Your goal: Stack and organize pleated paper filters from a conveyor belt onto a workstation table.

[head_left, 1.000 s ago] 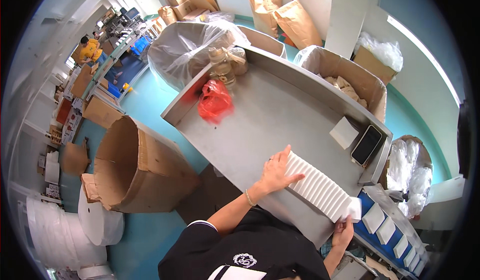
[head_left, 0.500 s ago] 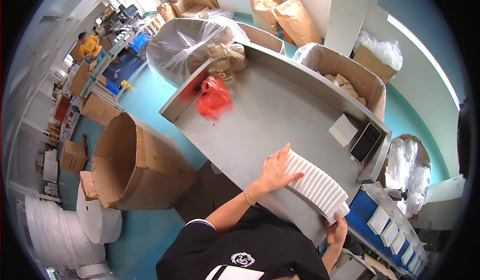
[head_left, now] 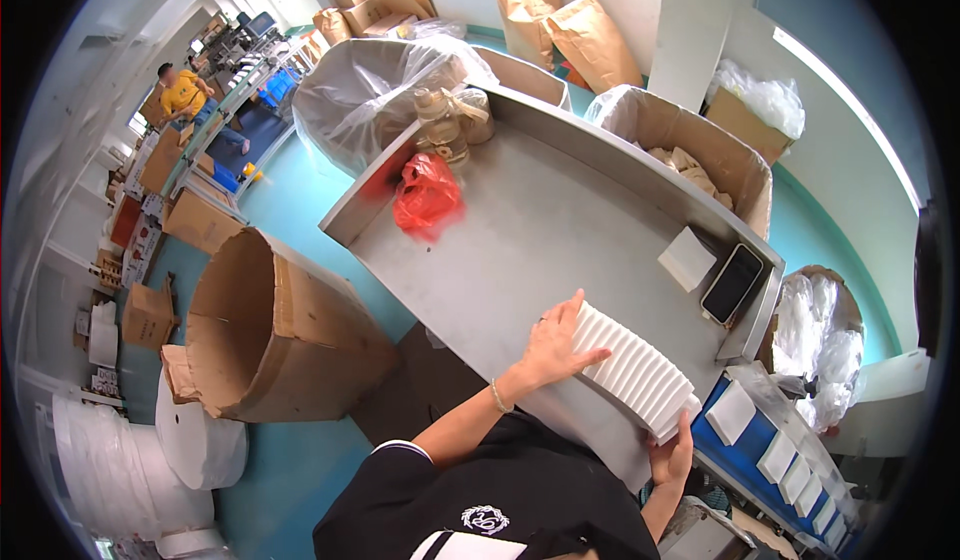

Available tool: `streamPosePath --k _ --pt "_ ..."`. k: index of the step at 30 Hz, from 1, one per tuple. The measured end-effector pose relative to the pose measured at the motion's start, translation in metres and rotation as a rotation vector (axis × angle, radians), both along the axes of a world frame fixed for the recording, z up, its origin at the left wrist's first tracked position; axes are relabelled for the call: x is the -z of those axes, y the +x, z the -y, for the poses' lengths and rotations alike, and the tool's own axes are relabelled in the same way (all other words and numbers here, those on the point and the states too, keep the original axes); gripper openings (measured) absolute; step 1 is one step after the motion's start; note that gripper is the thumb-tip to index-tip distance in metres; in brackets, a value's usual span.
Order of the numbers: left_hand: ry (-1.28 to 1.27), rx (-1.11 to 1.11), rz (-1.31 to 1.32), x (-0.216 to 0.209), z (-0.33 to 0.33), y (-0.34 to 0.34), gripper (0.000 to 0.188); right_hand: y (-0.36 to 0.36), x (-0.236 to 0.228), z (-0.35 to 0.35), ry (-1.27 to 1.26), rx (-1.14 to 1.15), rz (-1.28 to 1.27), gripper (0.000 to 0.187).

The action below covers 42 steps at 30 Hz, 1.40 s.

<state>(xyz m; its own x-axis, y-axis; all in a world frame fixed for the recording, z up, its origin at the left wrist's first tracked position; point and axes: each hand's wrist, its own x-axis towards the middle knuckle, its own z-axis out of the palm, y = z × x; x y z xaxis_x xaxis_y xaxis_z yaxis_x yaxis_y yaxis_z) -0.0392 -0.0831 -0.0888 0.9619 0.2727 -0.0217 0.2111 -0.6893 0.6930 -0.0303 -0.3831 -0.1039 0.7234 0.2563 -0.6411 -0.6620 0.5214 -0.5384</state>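
A curved row of white folded pads stands on edge along the near side of the grey metal table. My left hand grips the row's far-left end, with the fingers against the end pad and the thumb over the top. At the other end, my right hand holds the last pads from the near side, its fingers partly hidden below them. Just to the right, several similar white pads lie spaced out on a blue conveyor belt.
A phone and a white pad lie at the table's right end. A red plastic bag and a jar stand far left. Raised metal walls edge the table. A large open carton stands left. A person in yellow sits farther off.
On the blue belt, the white pads have moved up toward the table's end. My right hand has shifted slightly up against the row. My left hand has hardly moved.
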Motion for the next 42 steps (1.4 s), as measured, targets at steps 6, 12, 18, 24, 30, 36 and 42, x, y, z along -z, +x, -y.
streamPosePath --k 6,12,18,24,30,36,42 --pt "-0.016 0.018 -0.013 -0.004 0.002 -0.003 0.110 0.003 0.035 0.023 -0.186 0.256 0.101 0.047" --pt "-0.023 0.064 -0.008 -0.004 0.011 -0.010 0.110 0.001 0.019 -0.019 -0.729 -0.143 0.369 0.066" --pt "0.006 0.122 0.093 0.020 0.000 0.005 0.103 0.000 0.013 -0.018 -0.266 0.006 0.097 0.059" --pt "-0.073 0.099 -0.017 -0.010 -0.012 0.003 0.093 0.014 -0.002 -0.043 -0.529 -0.139 0.295 0.076" --pt "-0.046 0.097 -0.079 -0.025 0.016 0.003 0.099 0.012 -0.005 -0.027 -0.838 -0.144 0.159 0.082" --pt "-0.003 0.062 -0.102 -0.021 0.027 0.004 0.102 0.006 0.011 -0.024 -0.248 0.214 0.058 0.044" --pt "-0.019 0.094 -0.028 -0.012 -0.001 0.001 0.097 -0.007 0.044 0.000 -0.282 0.136 0.109 0.031"
